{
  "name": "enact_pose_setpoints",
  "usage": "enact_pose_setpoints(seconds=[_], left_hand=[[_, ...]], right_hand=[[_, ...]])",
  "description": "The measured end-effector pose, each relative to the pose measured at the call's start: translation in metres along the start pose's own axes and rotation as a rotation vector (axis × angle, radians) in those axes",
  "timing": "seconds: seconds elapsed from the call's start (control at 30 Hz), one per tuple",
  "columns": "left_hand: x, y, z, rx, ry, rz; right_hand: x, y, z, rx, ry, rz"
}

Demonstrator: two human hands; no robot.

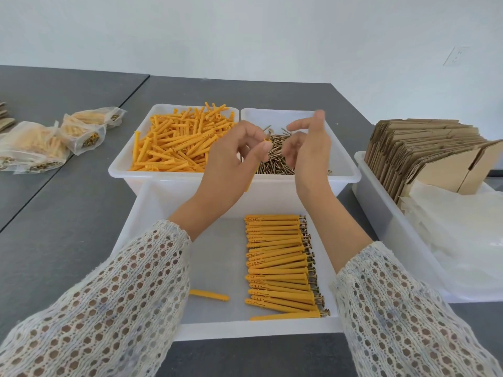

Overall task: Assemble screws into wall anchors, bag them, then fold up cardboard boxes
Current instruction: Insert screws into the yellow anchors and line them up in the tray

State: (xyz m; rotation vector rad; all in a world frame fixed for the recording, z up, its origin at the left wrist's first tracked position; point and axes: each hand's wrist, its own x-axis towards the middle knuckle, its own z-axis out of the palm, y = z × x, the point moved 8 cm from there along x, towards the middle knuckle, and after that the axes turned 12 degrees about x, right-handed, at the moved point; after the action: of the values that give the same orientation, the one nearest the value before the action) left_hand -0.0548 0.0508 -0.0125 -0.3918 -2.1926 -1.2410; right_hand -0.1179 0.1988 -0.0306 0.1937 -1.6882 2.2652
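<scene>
Above the two far bins, the left hand (231, 161) pinches an orange wall anchor (266, 144) with a screw (268, 137) at its top end. The right hand (307, 142) hangs beside it, fingers loosely spread, holding nothing. Assembled anchors (280, 265) lie in a row along the right side of the near tray (163, 202).

Near tray (152, 213) floor lies bare leftward — assembled anchors (280, 265) crowd its right.

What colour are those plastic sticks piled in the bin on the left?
The wall anchors are orange-yellow, seen best in the head view, the only one.
</scene>
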Motion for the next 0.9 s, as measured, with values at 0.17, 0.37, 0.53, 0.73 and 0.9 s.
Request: enact_pose_setpoints(seconds=[0.17, 0.37, 0.53, 0.73, 0.9], left_hand=[[-0.026, -0.011, 0.056, 0.097, -0.665, -0.115], [-0.074, -0.008, 0.100, 0.249, -1.048, -0.097], [-0.093, 0.004, 0.117, 0.431, -1.113, 0.060], [-0.078, 0.006, 0.110, 0.426, -0.974, 0.088], [-0.029, 0.005, 0.055, 0.400, -0.432, 0.143]], right_hand=[[0.010, 0.026, -0.049, 0.191, 0.353, 0.253], [0.012, 0.027, -0.047, 0.007, 0.296, 0.191], [0.015, 0.029, -0.045, -0.093, 0.270, 0.152], [0.017, 0.030, -0.043, -0.151, 0.243, 0.125], [0.024, 0.027, -0.032, -0.653, 0.060, -0.049]])
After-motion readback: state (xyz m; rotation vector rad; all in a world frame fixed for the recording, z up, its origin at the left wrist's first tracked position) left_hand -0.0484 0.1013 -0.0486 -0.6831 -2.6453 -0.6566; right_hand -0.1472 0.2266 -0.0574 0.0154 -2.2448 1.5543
